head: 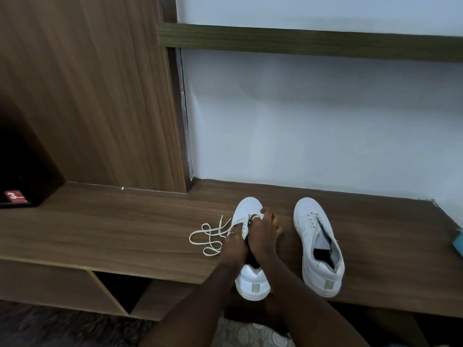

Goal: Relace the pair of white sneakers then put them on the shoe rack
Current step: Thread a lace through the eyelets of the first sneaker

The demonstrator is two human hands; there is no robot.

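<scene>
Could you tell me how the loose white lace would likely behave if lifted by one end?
Probably floppy: the lace lies in slack loops on the bench. Likely light, being thin. It may tug the sneaker, since it appears to run into its eyelets.

Bench point(112, 229): wood-grain laminate, matt, fine streaks. Sneaker point(246, 209) on bench and second sneaker point(308, 216) beside it: smooth white leather-look, slight sheen, duller beige heel tabs. Lace point(205, 236) on bench: flat woven cloth, off-white. Ring point(255, 217) over sneaker: shiny metal. Wall point(313, 126) behind bench: matt paint. Panel point(87, 96) rising from bench's far edge: matt wood-grain. Rug point(50, 326) below bench: dark, fuzzy.
</scene>
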